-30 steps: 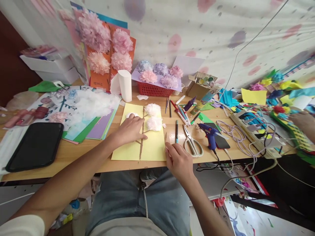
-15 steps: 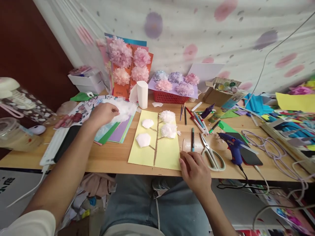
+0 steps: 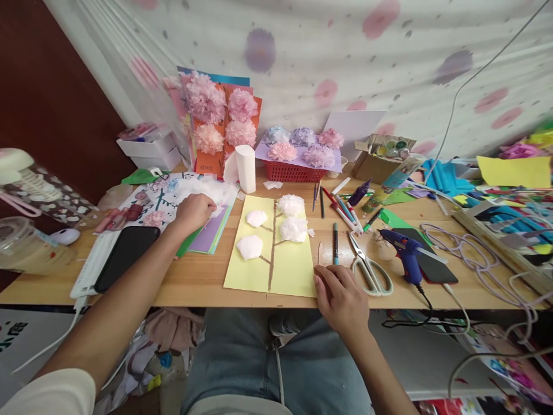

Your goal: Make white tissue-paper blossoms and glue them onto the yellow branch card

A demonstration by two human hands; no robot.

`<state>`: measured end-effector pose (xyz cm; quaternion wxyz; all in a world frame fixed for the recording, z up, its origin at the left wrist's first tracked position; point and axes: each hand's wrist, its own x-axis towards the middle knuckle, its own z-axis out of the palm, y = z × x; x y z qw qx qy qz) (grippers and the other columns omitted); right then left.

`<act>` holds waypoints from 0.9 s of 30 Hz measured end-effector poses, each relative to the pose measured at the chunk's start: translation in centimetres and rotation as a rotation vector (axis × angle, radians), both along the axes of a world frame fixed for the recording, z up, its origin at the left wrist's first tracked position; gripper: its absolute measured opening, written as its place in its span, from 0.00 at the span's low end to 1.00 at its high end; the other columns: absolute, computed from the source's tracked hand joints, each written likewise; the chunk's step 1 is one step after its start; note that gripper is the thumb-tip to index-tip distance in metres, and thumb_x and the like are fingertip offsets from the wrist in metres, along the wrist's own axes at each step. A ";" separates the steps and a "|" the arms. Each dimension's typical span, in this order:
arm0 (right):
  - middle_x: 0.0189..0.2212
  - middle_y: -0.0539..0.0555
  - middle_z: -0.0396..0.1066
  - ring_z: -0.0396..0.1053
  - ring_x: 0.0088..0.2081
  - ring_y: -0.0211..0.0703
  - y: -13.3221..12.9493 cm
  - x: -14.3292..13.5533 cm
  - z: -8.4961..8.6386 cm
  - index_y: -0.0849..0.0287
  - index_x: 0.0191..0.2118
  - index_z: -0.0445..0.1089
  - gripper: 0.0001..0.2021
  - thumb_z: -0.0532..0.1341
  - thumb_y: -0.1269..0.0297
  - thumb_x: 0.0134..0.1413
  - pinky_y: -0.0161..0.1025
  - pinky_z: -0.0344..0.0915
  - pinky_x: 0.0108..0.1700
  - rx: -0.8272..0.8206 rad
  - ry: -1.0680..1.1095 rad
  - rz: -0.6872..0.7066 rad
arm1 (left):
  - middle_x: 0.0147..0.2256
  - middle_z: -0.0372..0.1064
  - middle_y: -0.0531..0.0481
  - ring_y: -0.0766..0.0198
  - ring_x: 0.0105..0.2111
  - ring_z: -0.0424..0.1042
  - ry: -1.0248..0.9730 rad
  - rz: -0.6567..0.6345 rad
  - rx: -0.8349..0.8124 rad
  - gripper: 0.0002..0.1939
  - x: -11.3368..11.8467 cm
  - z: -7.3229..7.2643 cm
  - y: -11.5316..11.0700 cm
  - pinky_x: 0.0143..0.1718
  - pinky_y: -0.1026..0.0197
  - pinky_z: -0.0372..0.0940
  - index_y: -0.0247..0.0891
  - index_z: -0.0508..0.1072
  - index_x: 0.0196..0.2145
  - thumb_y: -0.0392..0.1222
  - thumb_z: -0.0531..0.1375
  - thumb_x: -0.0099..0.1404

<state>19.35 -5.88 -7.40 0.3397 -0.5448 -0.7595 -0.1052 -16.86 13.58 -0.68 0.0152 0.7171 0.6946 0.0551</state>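
Hands at a yellow card with white tissue blossoms

Left hand (image 3: 195,211) is reached out over the pile of white tissue paper (image 3: 203,190) that lies on the stacked coloured sheets (image 3: 207,233), left of the card; its fingers are curled down into the tissue, though whether they have pinched any of it cannot be told. Right hand (image 3: 341,300) rests at the near edge of the wooden counter (image 3: 194,276), fingers loosely bent and holding nothing, its fingertips just beside the lower right corner of the long yellow paper card (image 3: 285,265).

On the card, a brown painted stem (image 3: 272,253) runs up the middle. Two flat white tissue pieces (image 3: 249,246) lie left of the stem and two fluffed white tissue flowers (image 3: 294,229) right of it.

Right of the card lie a teal marker pen (image 3: 335,243), white-handled scissors (image 3: 370,274) and a blue hot glue gun (image 3: 404,253). A white tissue roll (image 3: 246,167) and a red plastic basket (image 3: 294,172) stand behind the card. A black phone (image 3: 127,256) lies near the left forearm.
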 end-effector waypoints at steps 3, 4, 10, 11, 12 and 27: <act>0.37 0.57 0.72 0.70 0.39 0.49 0.0 0.0 0.0 0.58 0.46 0.73 0.08 0.57 0.66 0.66 0.44 0.67 0.39 -0.003 0.000 -0.006 | 0.43 0.80 0.39 0.44 0.43 0.76 -0.006 -0.010 0.000 0.18 0.0 0.1 -0.2 0.40 0.54 0.65 0.41 0.83 0.41 0.46 0.54 0.66; 0.37 0.57 0.73 0.70 0.39 0.49 0.0 0.0 0.0 0.58 0.46 0.73 0.08 0.57 0.66 0.66 0.44 0.67 0.39 -0.003 0.001 -0.008 | 0.43 0.80 0.39 0.45 0.43 0.76 -0.010 -0.012 0.004 0.18 0.0 0.1 -0.2 0.40 0.54 0.65 0.41 0.83 0.41 0.46 0.54 0.66; 0.37 0.57 0.73 0.71 0.38 0.49 0.0 -0.2 0.1 0.57 0.46 0.73 0.09 0.57 0.66 0.66 0.44 0.66 0.39 -0.002 0.012 -0.009 | 0.43 0.80 0.39 0.48 0.43 0.76 0.001 -0.015 0.012 0.19 0.0 0.3 -0.2 0.40 0.56 0.64 0.41 0.81 0.43 0.45 0.52 0.68; 0.36 0.57 0.73 0.71 0.38 0.49 0.0 -0.2 0.2 0.57 0.45 0.74 0.09 0.57 0.66 0.66 0.44 0.66 0.39 0.001 0.012 -0.011 | 0.43 0.80 0.39 0.48 0.43 0.76 0.000 -0.022 0.013 0.19 -0.1 0.3 -0.2 0.40 0.56 0.64 0.41 0.81 0.43 0.45 0.52 0.68; 0.36 0.57 0.73 0.71 0.38 0.49 0.0 -0.2 0.1 0.58 0.45 0.74 0.09 0.57 0.66 0.65 0.44 0.66 0.39 0.003 0.013 -0.013 | 0.43 0.80 0.40 0.48 0.44 0.76 -0.006 -0.033 0.012 0.18 -0.1 0.3 -0.1 0.40 0.56 0.65 0.41 0.81 0.43 0.45 0.52 0.68; 0.37 0.57 0.74 0.72 0.39 0.49 0.0 -0.2 -0.1 0.57 0.46 0.74 0.09 0.57 0.66 0.66 0.44 0.67 0.40 -0.013 0.014 -0.017 | 0.43 0.81 0.43 0.48 0.46 0.76 -0.095 -0.050 0.058 0.15 -1.1 0.3 0.7 0.47 0.55 0.66 0.39 0.83 0.41 0.43 0.57 0.66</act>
